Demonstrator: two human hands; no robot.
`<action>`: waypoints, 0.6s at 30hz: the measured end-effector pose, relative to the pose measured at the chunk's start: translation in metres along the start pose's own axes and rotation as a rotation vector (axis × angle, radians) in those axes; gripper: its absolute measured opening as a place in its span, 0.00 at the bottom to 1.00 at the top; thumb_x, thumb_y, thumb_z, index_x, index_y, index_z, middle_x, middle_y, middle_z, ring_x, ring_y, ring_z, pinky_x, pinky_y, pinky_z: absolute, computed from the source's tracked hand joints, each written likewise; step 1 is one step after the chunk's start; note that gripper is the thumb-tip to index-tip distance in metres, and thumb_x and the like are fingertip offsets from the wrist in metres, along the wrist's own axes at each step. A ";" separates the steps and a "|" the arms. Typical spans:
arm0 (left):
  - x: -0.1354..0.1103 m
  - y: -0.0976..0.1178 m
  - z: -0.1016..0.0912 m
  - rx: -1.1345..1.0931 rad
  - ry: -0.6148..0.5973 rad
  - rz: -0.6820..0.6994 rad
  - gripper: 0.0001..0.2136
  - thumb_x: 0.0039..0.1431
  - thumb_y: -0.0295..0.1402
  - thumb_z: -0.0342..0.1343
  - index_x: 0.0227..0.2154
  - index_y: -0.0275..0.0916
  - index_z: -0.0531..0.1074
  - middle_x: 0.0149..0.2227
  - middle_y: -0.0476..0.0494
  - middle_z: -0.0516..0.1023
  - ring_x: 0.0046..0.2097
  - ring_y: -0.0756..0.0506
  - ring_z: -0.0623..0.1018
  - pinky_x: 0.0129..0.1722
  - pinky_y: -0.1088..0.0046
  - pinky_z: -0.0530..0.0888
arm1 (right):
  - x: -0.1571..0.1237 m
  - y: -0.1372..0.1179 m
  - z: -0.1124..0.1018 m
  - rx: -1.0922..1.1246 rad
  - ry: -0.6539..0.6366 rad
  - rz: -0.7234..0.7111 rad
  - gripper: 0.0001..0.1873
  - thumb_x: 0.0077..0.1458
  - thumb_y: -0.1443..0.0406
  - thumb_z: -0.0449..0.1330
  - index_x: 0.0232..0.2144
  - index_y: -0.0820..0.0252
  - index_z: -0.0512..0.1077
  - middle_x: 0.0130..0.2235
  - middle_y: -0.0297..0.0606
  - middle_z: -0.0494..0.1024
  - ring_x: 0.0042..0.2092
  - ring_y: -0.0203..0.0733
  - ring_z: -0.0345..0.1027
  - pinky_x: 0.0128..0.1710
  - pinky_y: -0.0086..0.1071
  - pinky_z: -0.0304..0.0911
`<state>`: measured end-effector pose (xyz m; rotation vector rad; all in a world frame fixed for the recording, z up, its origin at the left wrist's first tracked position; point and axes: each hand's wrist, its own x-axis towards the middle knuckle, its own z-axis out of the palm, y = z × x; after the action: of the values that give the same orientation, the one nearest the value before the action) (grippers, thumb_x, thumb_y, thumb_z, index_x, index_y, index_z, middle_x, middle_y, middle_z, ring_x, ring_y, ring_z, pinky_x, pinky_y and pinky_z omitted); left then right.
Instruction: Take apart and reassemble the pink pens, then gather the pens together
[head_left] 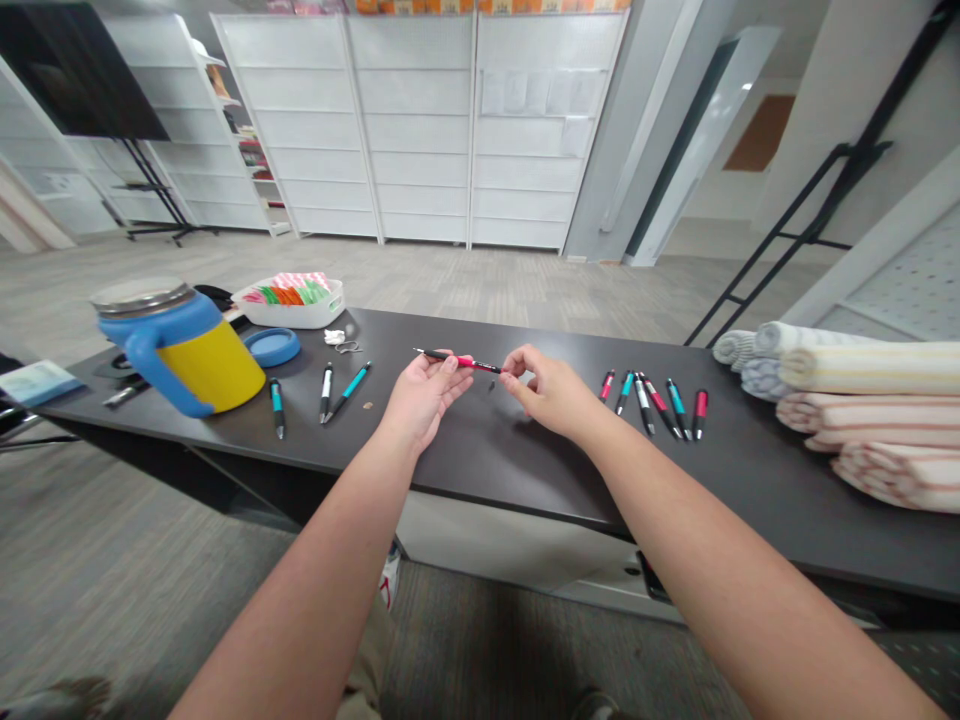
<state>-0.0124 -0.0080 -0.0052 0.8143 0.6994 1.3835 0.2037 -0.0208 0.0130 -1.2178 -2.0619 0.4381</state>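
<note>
Shop or stockrm: white display shelving (416,130) along wall, boxed goods (420,5) on top (carpet floor (487,285)).

Single head-worn view, wide angle, looking forward and down along the person's own forearms, close over the dark surface (480,450), left hand (420,395) and right hand (547,395) at mid-frame, floor (150,560) below, white shelving (420,130) far across the room

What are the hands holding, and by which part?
A red pen: the left hand grips its barrel near the middle, the right hand pinches its dark end at the fingertips.
</note>
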 end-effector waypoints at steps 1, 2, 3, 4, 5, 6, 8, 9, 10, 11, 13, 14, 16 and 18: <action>0.000 0.000 0.000 0.002 0.000 -0.001 0.10 0.62 0.29 0.66 0.42 0.37 0.70 0.43 0.40 0.84 0.42 0.47 0.85 0.55 0.60 0.78 | 0.000 0.000 0.000 0.007 -0.004 -0.004 0.09 0.67 0.57 0.58 0.43 0.54 0.69 0.41 0.35 0.81 0.28 0.35 0.70 0.33 0.31 0.62; 0.000 0.000 0.000 0.004 0.000 -0.002 0.10 0.62 0.29 0.66 0.42 0.37 0.70 0.43 0.40 0.84 0.42 0.47 0.85 0.55 0.61 0.78 | 0.000 -0.001 0.000 0.008 -0.008 -0.007 0.08 0.67 0.57 0.58 0.43 0.54 0.69 0.41 0.35 0.81 0.28 0.35 0.70 0.33 0.31 0.62; 0.000 0.000 0.000 0.008 -0.002 -0.003 0.10 0.62 0.29 0.66 0.42 0.37 0.70 0.43 0.40 0.84 0.42 0.47 0.85 0.54 0.61 0.78 | 0.000 -0.001 0.000 0.005 -0.010 -0.009 0.08 0.67 0.58 0.57 0.43 0.55 0.69 0.41 0.35 0.81 0.28 0.35 0.70 0.33 0.31 0.62; 0.000 -0.001 0.000 0.015 -0.005 -0.003 0.11 0.61 0.29 0.66 0.42 0.37 0.70 0.43 0.39 0.84 0.42 0.47 0.85 0.54 0.62 0.78 | 0.000 -0.001 0.000 -0.002 -0.013 -0.009 0.08 0.68 0.58 0.57 0.42 0.55 0.69 0.40 0.35 0.80 0.28 0.35 0.70 0.33 0.31 0.62; 0.000 -0.001 -0.001 0.027 -0.008 0.002 0.11 0.61 0.30 0.66 0.42 0.37 0.70 0.44 0.39 0.84 0.43 0.47 0.85 0.54 0.62 0.78 | 0.000 -0.001 0.000 -0.009 -0.015 -0.007 0.08 0.68 0.58 0.56 0.42 0.55 0.70 0.40 0.35 0.80 0.29 0.35 0.70 0.33 0.31 0.62; 0.001 -0.002 -0.001 0.046 -0.010 0.016 0.12 0.61 0.31 0.66 0.42 0.37 0.70 0.44 0.39 0.84 0.43 0.47 0.85 0.53 0.62 0.79 | 0.000 0.000 0.001 -0.015 -0.016 -0.004 0.08 0.69 0.58 0.55 0.42 0.55 0.70 0.40 0.35 0.81 0.29 0.35 0.71 0.34 0.31 0.62; 0.003 -0.003 -0.002 0.118 0.005 0.092 0.14 0.61 0.35 0.67 0.43 0.38 0.69 0.45 0.39 0.84 0.43 0.46 0.85 0.50 0.64 0.79 | 0.000 0.002 0.002 -0.025 -0.019 0.007 0.09 0.69 0.58 0.55 0.42 0.55 0.70 0.41 0.36 0.81 0.30 0.36 0.72 0.34 0.31 0.62; 0.004 -0.003 -0.003 0.173 0.024 0.157 0.14 0.61 0.36 0.66 0.44 0.39 0.68 0.45 0.39 0.84 0.43 0.46 0.84 0.47 0.65 0.80 | 0.000 0.003 0.003 -0.029 -0.022 0.013 0.09 0.68 0.58 0.56 0.43 0.55 0.70 0.41 0.36 0.81 0.30 0.36 0.72 0.35 0.32 0.63; 0.005 -0.004 -0.003 0.239 0.047 0.232 0.15 0.62 0.37 0.66 0.45 0.39 0.68 0.44 0.40 0.83 0.42 0.47 0.84 0.45 0.68 0.79 | 0.000 0.005 0.004 -0.034 -0.025 0.018 0.09 0.67 0.58 0.57 0.44 0.55 0.71 0.42 0.36 0.82 0.31 0.36 0.72 0.35 0.32 0.63; 0.006 -0.004 -0.004 0.312 0.065 0.307 0.15 0.62 0.38 0.65 0.46 0.39 0.69 0.43 0.41 0.83 0.41 0.47 0.83 0.42 0.70 0.79 | 0.001 0.007 0.005 -0.040 -0.031 0.022 0.09 0.66 0.58 0.59 0.45 0.56 0.71 0.42 0.36 0.82 0.31 0.36 0.72 0.35 0.32 0.63; 0.006 -0.005 -0.003 0.440 0.071 0.418 0.14 0.63 0.38 0.64 0.47 0.39 0.70 0.42 0.42 0.82 0.39 0.49 0.82 0.40 0.73 0.77 | 0.001 0.009 0.006 -0.056 -0.049 0.031 0.12 0.65 0.58 0.61 0.47 0.56 0.71 0.41 0.36 0.83 0.30 0.36 0.72 0.35 0.32 0.63; 0.006 -0.005 -0.003 0.482 0.055 0.446 0.14 0.64 0.38 0.63 0.48 0.39 0.71 0.41 0.42 0.82 0.40 0.49 0.82 0.40 0.74 0.77 | 0.001 0.010 0.007 -0.065 -0.060 0.034 0.13 0.64 0.57 0.62 0.48 0.56 0.71 0.40 0.35 0.83 0.30 0.36 0.72 0.35 0.32 0.62; 0.004 -0.006 -0.001 0.511 0.008 0.459 0.14 0.64 0.38 0.63 0.49 0.39 0.72 0.41 0.42 0.81 0.40 0.48 0.81 0.40 0.73 0.77 | 0.001 0.011 0.008 -0.075 -0.084 0.040 0.14 0.63 0.57 0.63 0.48 0.56 0.73 0.39 0.34 0.83 0.30 0.36 0.72 0.35 0.32 0.62; 0.003 -0.006 0.000 0.497 -0.037 0.450 0.14 0.63 0.39 0.63 0.48 0.39 0.72 0.40 0.42 0.81 0.41 0.48 0.82 0.40 0.72 0.78 | 0.002 0.010 0.007 -0.073 -0.111 0.038 0.13 0.62 0.56 0.64 0.46 0.56 0.75 0.39 0.34 0.83 0.30 0.35 0.71 0.35 0.31 0.62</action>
<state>-0.0083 -0.0053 -0.0102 1.4543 0.8822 1.6100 0.2041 -0.0140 0.0025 -1.3037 -2.1686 0.4605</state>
